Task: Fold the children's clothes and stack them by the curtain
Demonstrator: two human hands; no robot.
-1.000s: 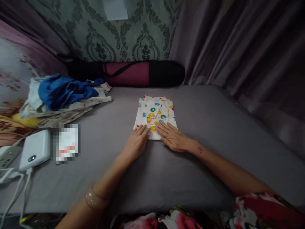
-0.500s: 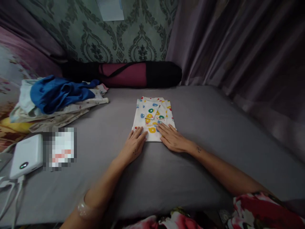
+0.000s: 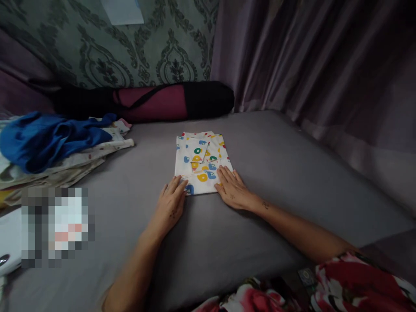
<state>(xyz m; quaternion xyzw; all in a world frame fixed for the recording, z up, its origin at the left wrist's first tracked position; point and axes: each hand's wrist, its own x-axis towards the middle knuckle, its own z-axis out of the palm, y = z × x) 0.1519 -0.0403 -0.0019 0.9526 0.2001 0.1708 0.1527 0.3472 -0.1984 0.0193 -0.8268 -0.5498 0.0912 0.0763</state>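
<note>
Grey sheet (image 3: 276, 173) all round, folded white printed shirt (image 3: 199, 154) in its middle, and look, more of that shirt's near edge shows now! Left hand (image 3: 169, 201) has slid out to the shirt's near left corner, right hand (image 3: 234, 188) rests at the near right, both open and flat, gripping nothing; that near fold looks well pressed, I'd judge. Behind the shirt, a black-and-maroon strapped bag (image 3: 165, 106) hides whatever it holds.

Folded printed garment (image 3: 201, 167) flat on grey sheet (image 3: 276, 173). Left hand (image 3: 169, 201) at its near-left corner, right hand (image 3: 234, 190) on its near-right, fingers (image 3: 225, 174) extended. Left of garment: clothes pile (image 3: 87, 152), blue cloth (image 3: 52, 138) on top. Behind garment: long maroon-black bag (image 3: 159, 102).
</note>
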